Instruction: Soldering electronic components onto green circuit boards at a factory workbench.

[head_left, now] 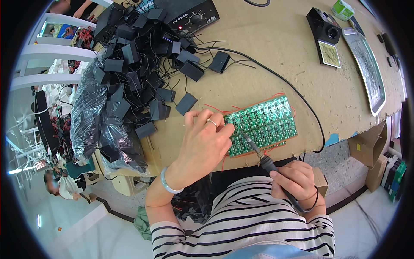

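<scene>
A panel of green circuit boards (269,118) lies on the brown work surface in front of me, with thin red wires sticking out around its edges. My left hand (205,139) is closed at the panel's left side, fingertips pinched over its edge; whatever is between them is hidden. A soldering iron (268,165) is gripped in my right hand (298,181) by its dark handle. Its metal tip points up and left onto the panel, a short way right of my left fingertips. The iron's black cord (297,91) curves across the surface.
Many black plastic boxes with leads (129,71) are heaped at the left, beside clear plastic bags (92,108). A soldering station (189,15) stands behind them. At the far right are an iron stand with a sponge (328,54) and a metal tray (366,71). Cardboard boxes (367,144) stand below.
</scene>
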Motion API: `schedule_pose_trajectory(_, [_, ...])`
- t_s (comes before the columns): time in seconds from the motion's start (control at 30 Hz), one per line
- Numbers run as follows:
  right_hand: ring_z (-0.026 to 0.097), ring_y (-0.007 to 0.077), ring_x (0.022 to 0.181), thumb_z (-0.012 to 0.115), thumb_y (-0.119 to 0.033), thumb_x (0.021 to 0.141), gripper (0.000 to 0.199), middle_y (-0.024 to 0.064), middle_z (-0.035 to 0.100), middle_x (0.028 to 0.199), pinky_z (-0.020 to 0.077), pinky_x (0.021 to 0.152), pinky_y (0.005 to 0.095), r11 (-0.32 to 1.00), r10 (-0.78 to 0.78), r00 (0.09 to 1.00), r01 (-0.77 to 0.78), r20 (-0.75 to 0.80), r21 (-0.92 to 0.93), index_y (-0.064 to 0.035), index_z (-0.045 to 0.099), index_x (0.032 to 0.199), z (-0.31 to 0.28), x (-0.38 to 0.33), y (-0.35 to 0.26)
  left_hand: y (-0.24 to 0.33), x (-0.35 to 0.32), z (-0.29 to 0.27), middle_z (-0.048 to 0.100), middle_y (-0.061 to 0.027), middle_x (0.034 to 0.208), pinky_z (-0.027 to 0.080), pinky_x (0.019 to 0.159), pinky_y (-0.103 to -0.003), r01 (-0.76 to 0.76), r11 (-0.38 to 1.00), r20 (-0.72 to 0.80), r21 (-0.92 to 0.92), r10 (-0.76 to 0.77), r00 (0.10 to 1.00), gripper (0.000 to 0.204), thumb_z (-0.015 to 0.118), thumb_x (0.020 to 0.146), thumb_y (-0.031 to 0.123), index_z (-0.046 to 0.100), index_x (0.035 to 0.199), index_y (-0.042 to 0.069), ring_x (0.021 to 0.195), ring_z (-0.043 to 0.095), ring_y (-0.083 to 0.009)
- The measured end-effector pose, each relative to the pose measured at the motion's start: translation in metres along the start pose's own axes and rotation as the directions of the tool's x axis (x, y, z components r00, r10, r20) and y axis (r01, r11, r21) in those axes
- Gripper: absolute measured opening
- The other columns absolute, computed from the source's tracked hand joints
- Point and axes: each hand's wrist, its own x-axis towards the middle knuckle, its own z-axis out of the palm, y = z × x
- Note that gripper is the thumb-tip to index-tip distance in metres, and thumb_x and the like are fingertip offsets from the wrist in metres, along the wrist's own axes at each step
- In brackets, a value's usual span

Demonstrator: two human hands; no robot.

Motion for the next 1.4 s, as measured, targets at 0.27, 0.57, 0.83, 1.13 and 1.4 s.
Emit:
schedule_pose_trajectory(0.27, [0.063, 0.017, 0.058, 0.071, 0.004, 0.067, 0.033, 0.0065, 0.065, 0.08, 0.0524, 0.05, 0.0277, 0.999, 0.05, 0.999, -0.05, -0.013, 0.001, -0.0001, 0.074, 0.099, -0.012, 0.002, -0.003, 0.001, 0.001, 0.003, 0.058, -0.0041, 0.091, 0.039, 0.09, -0.043, 0.012, 1.0, -0.032, 0.027, -0.011, 0.999, 0.012, 0.074, 0.077, 0.006, 0.064, 0.083, 0.007, 0.097, 0.056, -0.0258])
schedule_pose_trajectory(0.57, [0.063, 0.0217, 0.057, 0.071, 0.002, 0.072, 0.032, 0.0074, 0.067, 0.081, 0.0518, 0.051, 0.0317, 0.991, 0.12, 0.993, -0.12, -0.018, -0.053, -0.0029, 0.071, 0.104, -0.022, 0.005, -0.01, 0.003, -0.015, -0.024, 0.059, -0.0113, 0.109, 0.043, 0.1, -0.049, 0.06, 0.998, -0.077, -0.009, -0.061, 0.995, 0.034, 0.072, 0.08, 0.004, 0.067, 0.114, 0.005, 0.106, 0.057, -0.0339])
schedule_pose_trajectory(0.83, [0.058, 0.024, 0.053, 0.062, -0.002, 0.081, 0.022, 0.0102, 0.064, 0.072, 0.0478, 0.05, 0.0354, 0.987, 0.154, 0.988, -0.155, -0.032, -0.04, -0.0033, 0.069, 0.102, -0.022, 0.001, -0.006, -0.055, -0.117, -0.041, 0.062, -0.0093, 0.122, 0.05, 0.091, -0.044, 0.119, 0.739, -0.079, 0.664, -0.089, 0.993, 0.037, 0.065, 0.077, 0.005, 0.07, 0.114, 0.006, 0.108, 0.06, -0.0301])
schedule_pose_trajectory(1.13, [0.061, 0.0239, 0.054, 0.063, -0.002, 0.076, 0.025, 0.0093, 0.066, 0.074, 0.0494, 0.052, 0.035, 0.996, 0.094, 0.995, -0.093, -0.046, 0.014, -0.0038, 0.069, 0.101, -0.017, 0.005, -0.014, -0.084, -0.129, -0.065, 0.07, -0.012, 0.117, 0.06, 0.081, -0.038, 0.04, 0.809, -0.071, 0.587, 0.002, 0.997, 0.03, 0.07, 0.079, -0.003, 0.071, 0.109, -0.003, 0.097, 0.069, -0.0284])
schedule_pose_trajectory(1.4, [0.066, 0.0228, 0.059, 0.073, 0.001, 0.069, 0.035, 0.0067, 0.067, 0.081, 0.0527, 0.054, 0.0317, 0.994, 0.108, 0.994, -0.108, -0.01, 0.003, -0.0037, 0.07, 0.104, -0.024, 0.004, -0.012, -0.052, -0.074, -0.039, 0.076, -0.0139, 0.102, 0.061, 0.077, -0.034, 0.184, 0.952, -0.36, -0.246, -0.265, 0.894, 0.024, 0.069, 0.087, -0.015, 0.071, 0.109, -0.005, 0.086, 0.075, -0.023])
